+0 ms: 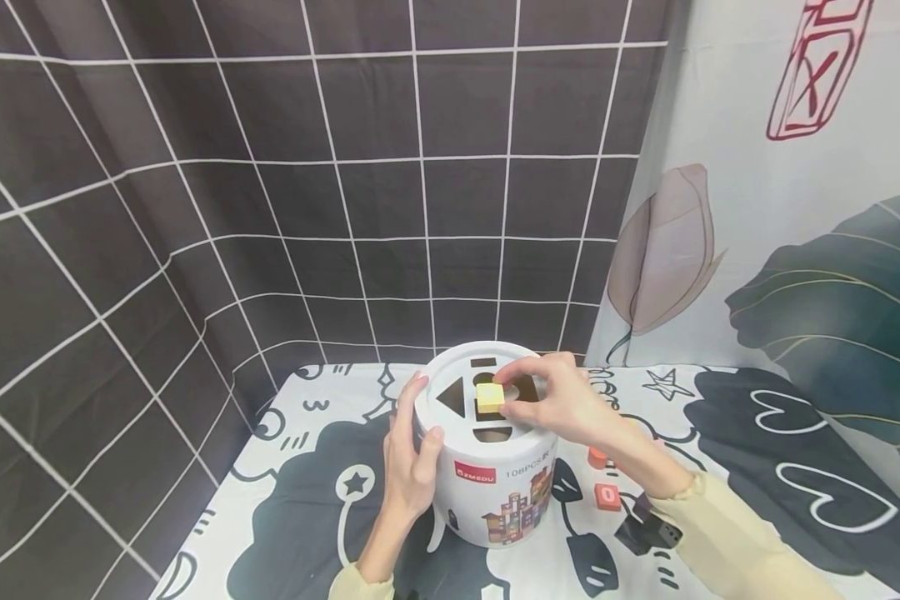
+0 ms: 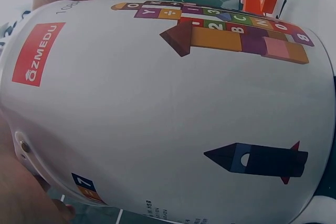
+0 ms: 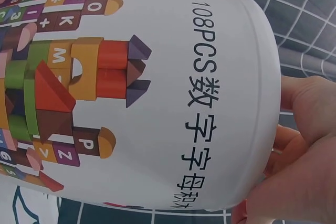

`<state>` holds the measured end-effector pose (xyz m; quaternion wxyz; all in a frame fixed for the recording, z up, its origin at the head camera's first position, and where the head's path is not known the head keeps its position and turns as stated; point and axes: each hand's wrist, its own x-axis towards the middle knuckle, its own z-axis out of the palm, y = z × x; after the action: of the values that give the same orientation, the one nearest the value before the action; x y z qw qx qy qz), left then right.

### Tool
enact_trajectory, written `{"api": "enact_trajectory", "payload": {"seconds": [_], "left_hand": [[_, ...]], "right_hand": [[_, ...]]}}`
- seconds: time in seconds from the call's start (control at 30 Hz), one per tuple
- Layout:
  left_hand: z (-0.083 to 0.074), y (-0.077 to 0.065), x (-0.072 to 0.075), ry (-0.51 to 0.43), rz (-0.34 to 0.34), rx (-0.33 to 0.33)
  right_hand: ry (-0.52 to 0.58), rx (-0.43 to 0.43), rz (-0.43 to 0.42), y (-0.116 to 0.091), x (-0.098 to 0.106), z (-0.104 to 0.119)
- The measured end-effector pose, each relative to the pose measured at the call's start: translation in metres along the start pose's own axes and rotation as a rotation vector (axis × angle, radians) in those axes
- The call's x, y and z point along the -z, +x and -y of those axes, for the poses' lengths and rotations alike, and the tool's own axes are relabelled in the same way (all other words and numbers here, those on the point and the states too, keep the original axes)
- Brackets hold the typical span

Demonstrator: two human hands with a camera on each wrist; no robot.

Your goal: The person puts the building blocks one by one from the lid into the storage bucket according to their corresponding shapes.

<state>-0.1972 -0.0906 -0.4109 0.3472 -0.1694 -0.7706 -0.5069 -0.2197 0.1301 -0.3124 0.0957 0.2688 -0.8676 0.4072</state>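
A white toy block bucket (image 1: 487, 483) stands upright on the cloth, its lid (image 1: 450, 417) cut with shaped holes. Between thumb and index finger, my right hand (image 1: 570, 400) pinches a yellow block (image 1: 490, 398) over the square hole near the lid's middle. Whether the block has entered the hole I cannot tell. My left hand (image 1: 408, 462) rests against the bucket's left side, fingers fairly straight and reaching up to the rim. In the right wrist view the printed bucket wall (image 3: 157, 129) hides the block, and part of the right hand (image 3: 304, 145) shows beside the rim.
Right of the bucket, a red block (image 1: 608, 497) marked 0 lies on the patterned cloth (image 1: 307, 500), with another orange-red block (image 1: 597, 457) behind it. A dark grid curtain (image 1: 375, 200) hangs behind, and a pale printed curtain (image 1: 720, 125) at the right.
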Motion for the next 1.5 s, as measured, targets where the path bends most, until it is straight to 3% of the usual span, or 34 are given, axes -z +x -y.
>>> {"api": "enact_trajectory", "payload": {"seconds": [0.43, 0.6, 0.77, 1.13, 1.5], "left_hand": [[0.000, 0.000, 0.000, -0.004, 0.004, 0.002], [0.000, 0.000, -0.001, -0.007, 0.002, -0.001], [0.000, 0.000, -0.003, -0.009, -0.005, -0.009], [0.003, 0.000, -0.002, -0.010, -0.014, -0.018], [0.004, -0.001, -0.002, -0.009, -0.018, -0.030]], "right_hand": [[-0.066, 0.036, 0.037, -0.002, -0.003, -0.001], [0.020, 0.062, 0.032, -0.005, 0.004, -0.004], [0.124, 0.010, -0.008, -0.010, 0.021, -0.013], [-0.002, -0.116, -0.091, -0.046, 0.065, -0.062], [-0.084, -0.306, -0.138, -0.089, 0.076, -0.122]]}}
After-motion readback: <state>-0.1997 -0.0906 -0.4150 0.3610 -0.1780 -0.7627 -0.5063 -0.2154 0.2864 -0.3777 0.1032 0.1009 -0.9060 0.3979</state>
